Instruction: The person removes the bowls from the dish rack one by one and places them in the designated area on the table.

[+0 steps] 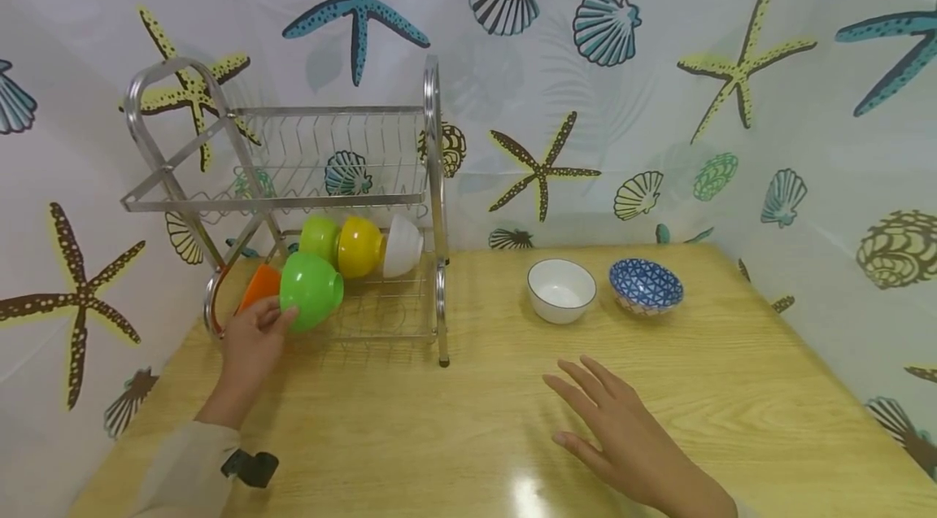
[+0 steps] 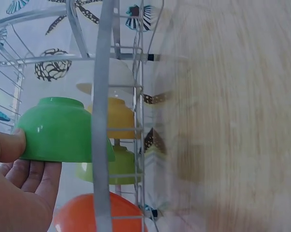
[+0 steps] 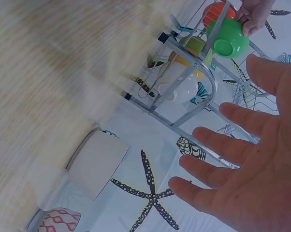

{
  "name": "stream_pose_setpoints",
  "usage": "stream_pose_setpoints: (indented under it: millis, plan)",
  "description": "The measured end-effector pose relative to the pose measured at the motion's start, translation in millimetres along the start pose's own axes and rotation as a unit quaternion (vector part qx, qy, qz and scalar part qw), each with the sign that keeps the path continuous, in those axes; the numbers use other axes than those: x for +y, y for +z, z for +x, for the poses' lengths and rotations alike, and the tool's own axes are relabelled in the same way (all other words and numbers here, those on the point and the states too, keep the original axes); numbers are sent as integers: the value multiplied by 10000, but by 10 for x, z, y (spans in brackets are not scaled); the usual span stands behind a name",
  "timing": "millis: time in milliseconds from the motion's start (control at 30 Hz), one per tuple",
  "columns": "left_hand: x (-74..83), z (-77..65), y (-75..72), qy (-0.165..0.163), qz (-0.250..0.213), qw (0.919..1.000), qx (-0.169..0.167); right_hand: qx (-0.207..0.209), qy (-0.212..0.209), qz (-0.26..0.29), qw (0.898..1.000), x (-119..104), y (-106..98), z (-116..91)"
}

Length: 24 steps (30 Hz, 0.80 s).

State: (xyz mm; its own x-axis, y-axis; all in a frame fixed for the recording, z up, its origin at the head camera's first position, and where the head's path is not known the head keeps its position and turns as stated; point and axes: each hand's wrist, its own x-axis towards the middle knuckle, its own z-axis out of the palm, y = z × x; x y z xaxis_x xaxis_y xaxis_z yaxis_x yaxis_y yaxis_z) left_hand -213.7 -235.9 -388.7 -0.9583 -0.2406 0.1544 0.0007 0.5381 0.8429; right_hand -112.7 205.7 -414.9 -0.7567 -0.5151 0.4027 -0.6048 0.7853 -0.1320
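A bright green bowl [image 1: 311, 290], tipped on its side, is pinched at its edge by my left hand [image 1: 252, 339], thumb on one face and fingers on the other. It is at the front of the lower tier of a metal dish rack [image 1: 432, 201]. Beside that hand an orange bowl [image 1: 261, 287] stands in the rack, partly hidden. Behind the green bowl are a lime bowl [image 1: 318, 237], a yellow bowl [image 1: 360, 248] and a white bowl [image 1: 403, 247], on their sides in a row. My right hand [image 1: 615, 428] hovers over the table with fingers spread, holding nothing.
On the wooden table [image 1: 498, 396], a white bowl with a dark rim [image 1: 562, 290] and a blue-patterned bowl [image 1: 646, 287] stand upright to the right of the rack. A curtain [image 1: 659, 30] printed with starfish and shells hangs behind. The rack's upper tier [image 1: 329, 160] overhangs the stored bowls.
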Motion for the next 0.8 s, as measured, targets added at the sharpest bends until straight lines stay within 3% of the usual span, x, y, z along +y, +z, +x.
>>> stream_pose_setpoints:
  millis: [500,800]
  plan:
    - [153,-192,45,706,-100,9973,192,-32,26,-8,10000,-4,-6,12]
    - [192,-267,55,962,-350,9945,204,-52,32,44,10000,-5,-11,6]
